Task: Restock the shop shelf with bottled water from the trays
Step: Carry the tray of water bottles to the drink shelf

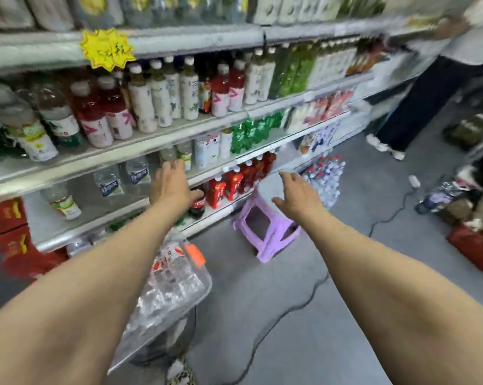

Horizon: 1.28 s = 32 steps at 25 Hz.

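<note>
My left hand (171, 182) reaches toward the third shelf (68, 218), fingers straight, its tips near a clear bottle (168, 153) at the shelf's front; it holds nothing. My right hand (298, 194) hovers open above a purple stool (265, 226). Two blue-labelled water bottles (123, 177) stand further back on that shelf, which has wide gaps. A shrink-wrapped tray of water bottles (170, 282) lies on the floor under my left arm. Another wrapped pack of water (325, 177) sits on the floor beyond the stool.
Upper shelves hold red, white and green drinks (162, 98). Red cola bottles (234, 182) fill the lower shelf. A person (418, 93) stands at the right end of the aisle. Bags and goods (468, 212) lie at the right; a cable (290, 309) crosses the floor.
</note>
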{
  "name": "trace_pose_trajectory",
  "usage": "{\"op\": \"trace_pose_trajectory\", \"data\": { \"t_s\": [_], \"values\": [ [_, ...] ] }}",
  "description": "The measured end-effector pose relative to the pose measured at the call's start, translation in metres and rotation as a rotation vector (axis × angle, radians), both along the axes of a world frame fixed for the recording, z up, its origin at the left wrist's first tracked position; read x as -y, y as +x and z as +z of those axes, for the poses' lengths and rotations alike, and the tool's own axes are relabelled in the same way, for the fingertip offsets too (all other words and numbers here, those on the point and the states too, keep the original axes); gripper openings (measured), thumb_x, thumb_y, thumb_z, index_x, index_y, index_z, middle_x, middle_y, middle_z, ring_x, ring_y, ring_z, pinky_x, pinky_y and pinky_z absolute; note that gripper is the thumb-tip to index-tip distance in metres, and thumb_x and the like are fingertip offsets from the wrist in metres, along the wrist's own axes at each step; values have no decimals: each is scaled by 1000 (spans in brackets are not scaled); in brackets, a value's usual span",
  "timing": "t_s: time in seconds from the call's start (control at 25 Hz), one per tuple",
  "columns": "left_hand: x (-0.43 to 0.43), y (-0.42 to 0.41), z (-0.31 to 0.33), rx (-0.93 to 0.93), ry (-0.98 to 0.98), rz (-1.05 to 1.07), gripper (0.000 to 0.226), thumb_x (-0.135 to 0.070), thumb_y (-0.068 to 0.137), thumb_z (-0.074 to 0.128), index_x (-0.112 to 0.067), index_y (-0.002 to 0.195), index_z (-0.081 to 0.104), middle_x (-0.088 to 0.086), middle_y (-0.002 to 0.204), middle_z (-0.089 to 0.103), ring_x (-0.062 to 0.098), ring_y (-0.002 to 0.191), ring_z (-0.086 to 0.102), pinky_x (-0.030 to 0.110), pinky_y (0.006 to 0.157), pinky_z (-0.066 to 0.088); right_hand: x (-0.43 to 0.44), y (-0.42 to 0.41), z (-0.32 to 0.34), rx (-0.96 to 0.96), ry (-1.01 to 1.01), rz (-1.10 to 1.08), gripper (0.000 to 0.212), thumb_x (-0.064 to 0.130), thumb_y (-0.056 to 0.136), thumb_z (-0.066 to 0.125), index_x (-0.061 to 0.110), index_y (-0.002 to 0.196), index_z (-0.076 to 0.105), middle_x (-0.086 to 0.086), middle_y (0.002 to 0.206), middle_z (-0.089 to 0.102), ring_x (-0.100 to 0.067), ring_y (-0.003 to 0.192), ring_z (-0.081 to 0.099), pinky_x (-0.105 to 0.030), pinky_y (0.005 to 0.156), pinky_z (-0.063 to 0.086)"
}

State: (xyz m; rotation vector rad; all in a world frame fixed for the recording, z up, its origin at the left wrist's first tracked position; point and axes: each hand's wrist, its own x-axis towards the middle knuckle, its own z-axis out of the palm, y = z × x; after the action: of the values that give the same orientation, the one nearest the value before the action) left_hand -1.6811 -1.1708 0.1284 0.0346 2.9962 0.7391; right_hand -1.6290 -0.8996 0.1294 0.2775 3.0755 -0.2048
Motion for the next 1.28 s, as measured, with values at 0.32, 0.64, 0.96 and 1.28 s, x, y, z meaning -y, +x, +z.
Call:
{"op": "trace_pose_trajectory", "data": {
  "t_s": [0.32, 0.64, 0.96, 1.28],
  "values": [
    [-324, 145, 186, -367, 54, -589, 78, -57, 88, 65, -14, 147, 38, 15, 145, 44, 36, 132, 44, 46, 106, 41, -248, 226, 186, -376, 160, -318, 66, 49, 101, 51, 16, 156, 34, -10, 157, 41, -31, 143, 38, -45, 110, 39],
    [-562, 380, 239, -449, 183, -1072, 76, -58, 94, 56, -13, 150, 34, 15, 147, 41, 37, 135, 41, 50, 107, 41, -403, 533, 253, -437, 292, -802, 71, 57, 99, 48, 19, 157, 33, -10, 159, 39, -32, 145, 38, -48, 114, 38],
    [-725, 606, 216, -372, 276, -1492, 74, -57, 91, 61, -8, 142, 43, 22, 143, 44, 42, 131, 45, 53, 105, 42, -450, 798, 230, -359, 297, -1310, 73, 63, 96, 48, 19, 153, 38, -16, 150, 47, -39, 138, 44, -51, 111, 41],
    [-854, 797, 178, -195, 292, -1795, 75, -58, 91, 60, -7, 143, 41, 22, 143, 44, 41, 133, 44, 51, 110, 39, -494, 995, 195, -364, 233, -1704, 74, 62, 95, 50, 19, 154, 39, -19, 152, 45, -39, 139, 44, -48, 113, 39]
  ]
}}
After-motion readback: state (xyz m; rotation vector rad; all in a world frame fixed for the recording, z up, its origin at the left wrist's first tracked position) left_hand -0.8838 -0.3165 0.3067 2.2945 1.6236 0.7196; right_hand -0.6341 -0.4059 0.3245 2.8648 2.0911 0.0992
